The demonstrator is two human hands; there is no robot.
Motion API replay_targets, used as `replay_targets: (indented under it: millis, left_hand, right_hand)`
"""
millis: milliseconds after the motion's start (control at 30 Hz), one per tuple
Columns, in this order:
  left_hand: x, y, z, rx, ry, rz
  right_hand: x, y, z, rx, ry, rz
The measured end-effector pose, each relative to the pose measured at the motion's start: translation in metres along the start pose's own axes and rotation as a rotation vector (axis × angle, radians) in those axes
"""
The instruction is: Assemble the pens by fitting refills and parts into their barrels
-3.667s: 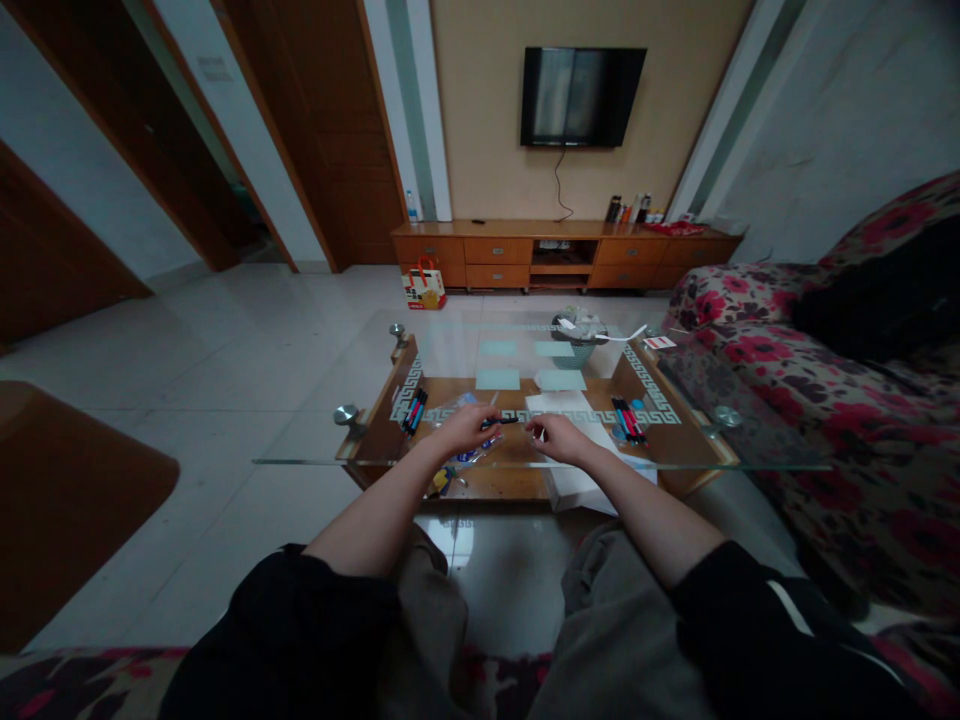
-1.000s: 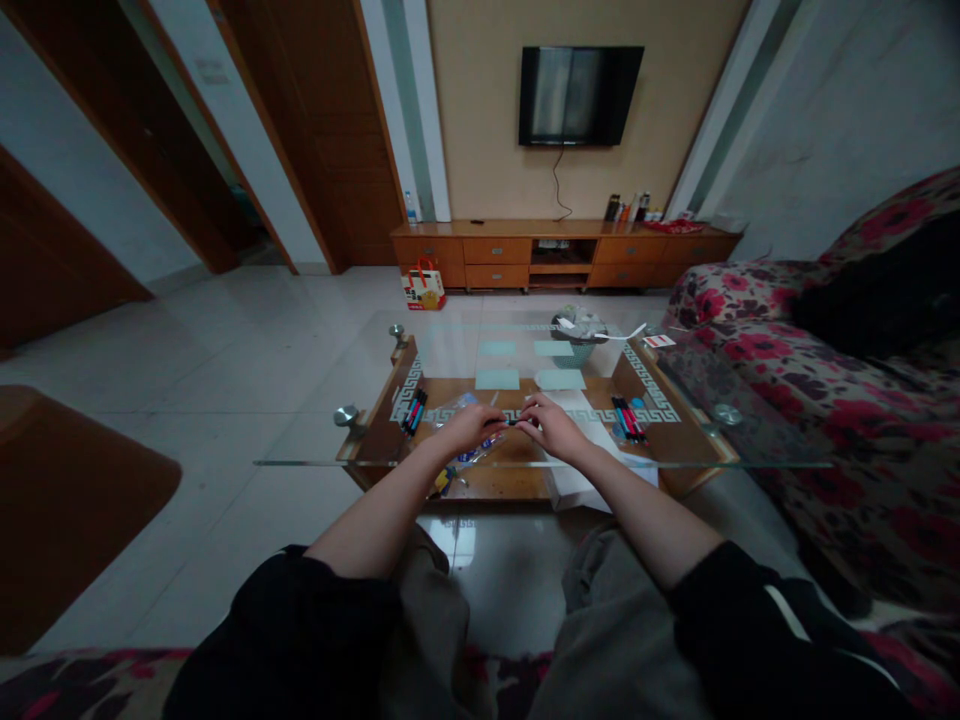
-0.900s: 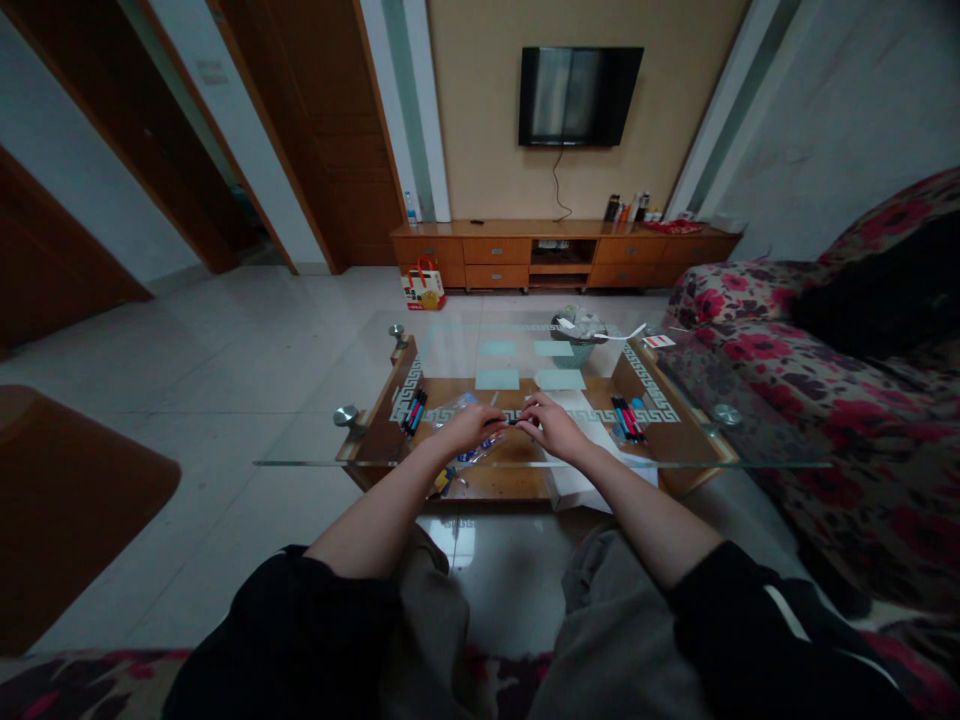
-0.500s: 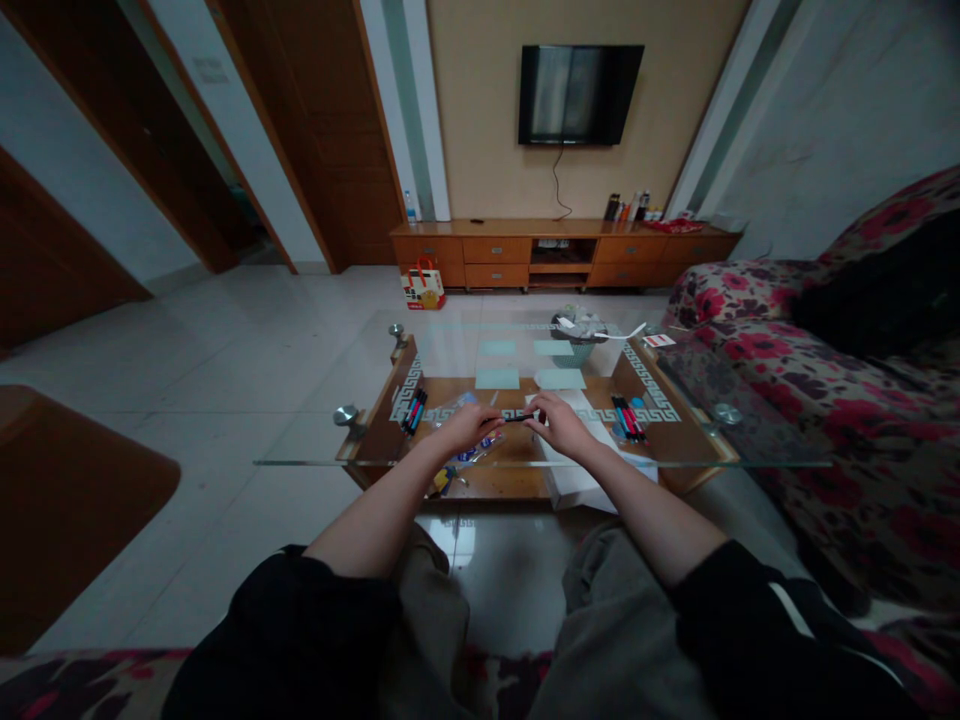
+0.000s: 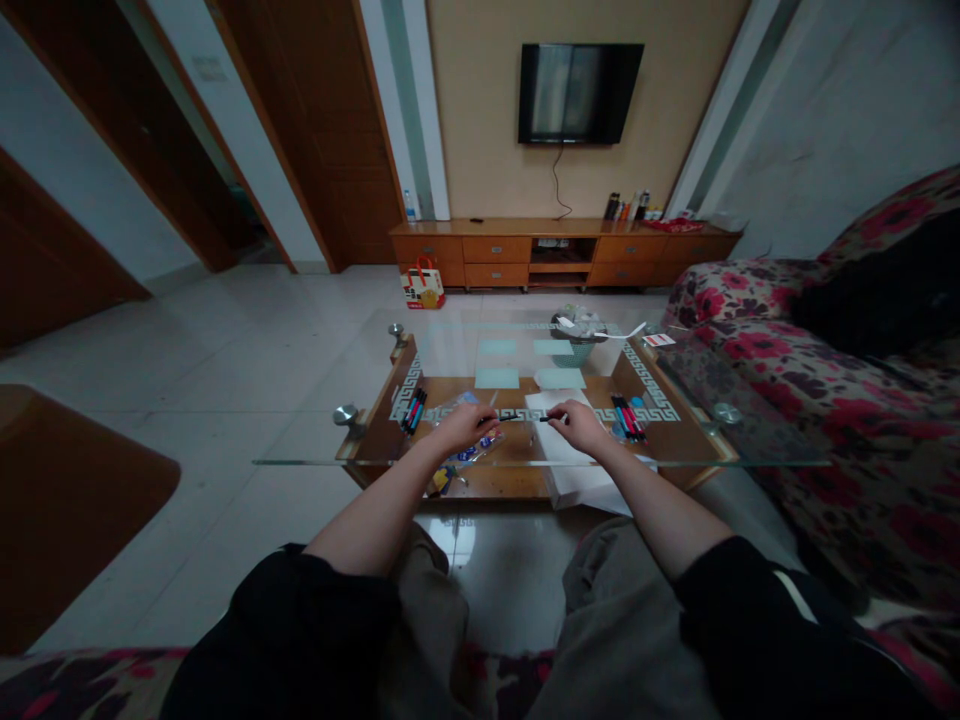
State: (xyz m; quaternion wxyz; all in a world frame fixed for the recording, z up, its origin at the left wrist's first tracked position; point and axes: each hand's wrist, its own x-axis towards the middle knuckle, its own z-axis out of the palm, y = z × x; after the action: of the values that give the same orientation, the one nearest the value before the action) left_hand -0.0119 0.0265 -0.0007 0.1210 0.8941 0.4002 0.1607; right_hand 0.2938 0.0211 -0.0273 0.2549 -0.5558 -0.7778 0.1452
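The person sat low on a flowered sofa [image 5: 862, 450], knees in grey trousers nearest the camera, both bare forearms reaching out over a glass coffee table [image 5: 315, 450] with a wooden shelf beneath. The left hand [image 5: 466, 427] was closed around one dark, slim piece of a pen [image 5: 510, 417], and the right hand [image 5: 581, 424] pinched a second short dark piece [image 5: 551, 417]; the two pieces were held apart, just above the glass and a white sheet of paper [image 5: 551, 440]. Clusters of pens [image 5: 412, 408] lay to the left and more pens [image 5: 626, 415] to the right. Two pale green cards [image 5: 529, 377] lay farther back, with a small basket [image 5: 577, 335] near the far edge. Beyond, pale floor tiles ran to a wooden cabinet [image 5: 562, 255] under a wall-mounted television [image 5: 579, 92].
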Motion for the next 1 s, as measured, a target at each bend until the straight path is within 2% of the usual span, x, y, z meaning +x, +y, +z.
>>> replay_targets:
  millis: [267,667,1000]
  left_hand:
    - [0.001,-0.002,0.005,-0.003,0.008,0.017]
    - [0.001,-0.003,0.004,0.007,0.006,0.04]
    - [0.0,0.0,0.002,-0.005,0.001,0.036]
  right_hand:
    - [-0.001,-0.012,0.01,0.018,-0.077,-0.046]
    - [0.002,-0.011,0.002,-0.032,0.063,-0.033]
    - [0.001,-0.014,0.003,-0.041,0.003,-0.012]
